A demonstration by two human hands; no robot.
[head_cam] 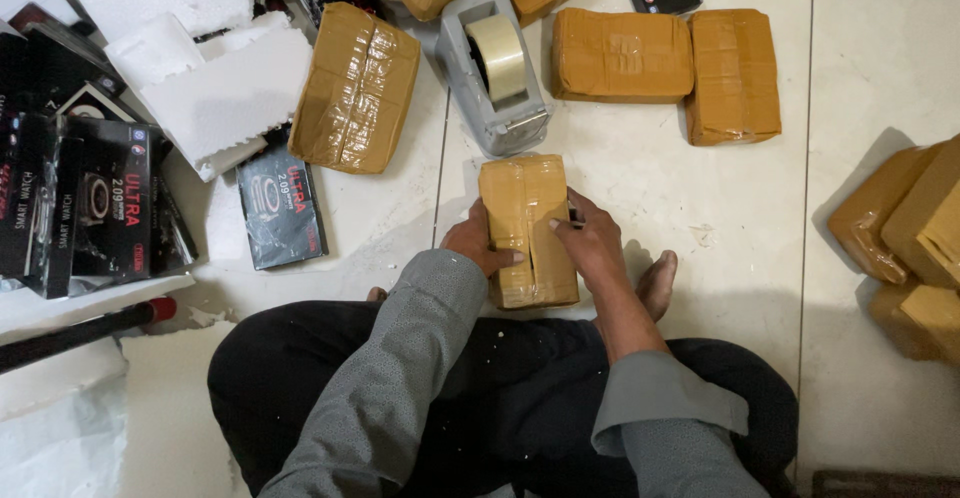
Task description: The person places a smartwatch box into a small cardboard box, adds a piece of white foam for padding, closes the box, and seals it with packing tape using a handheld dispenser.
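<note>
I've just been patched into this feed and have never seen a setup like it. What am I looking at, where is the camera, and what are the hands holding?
There is no machine here: a seated person works with bare hands, and the one camera sits on their head, looking down at a tiled floor. The left hand steadies a small parcel wrapped in brown tape. The right hand rests on its other side, holding a dark thin tool I cannot identify. Just beyond stands a grey tape dispenser. More brown wrapped parcels lie around, with black product boxes and white foam sheets on the left.
</note>
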